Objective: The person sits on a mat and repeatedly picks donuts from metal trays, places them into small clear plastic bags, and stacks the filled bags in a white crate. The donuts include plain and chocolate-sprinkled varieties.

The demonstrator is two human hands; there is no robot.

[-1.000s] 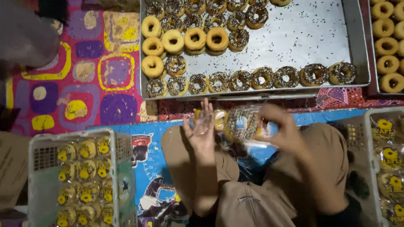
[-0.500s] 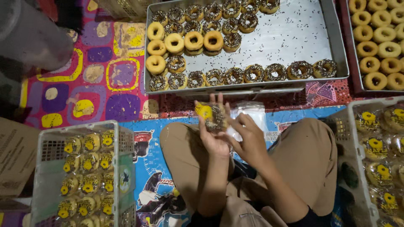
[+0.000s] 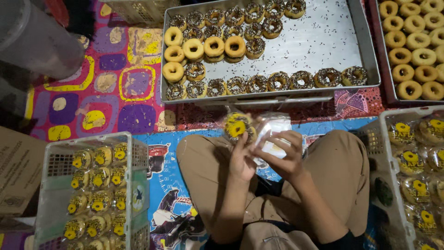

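A seated person's left hand (image 3: 243, 159) grips a bagged doughnut (image 3: 237, 127) with a round yellow label, held up over the lap, while the right hand (image 3: 283, 155), fingers closed, pinches an empty clear bag (image 3: 273, 127) just beside it. Beyond lies a metal tray (image 3: 323, 37) of sprinkled doughnuts; crates (image 3: 134, 185) left and right (both lined with yellow-labelled packs) flank the knees.

The person wears loose tan trousers (image 3: 210, 166) and a dark top at the waist; both forearms are bare, without sleeves, rings or watch.
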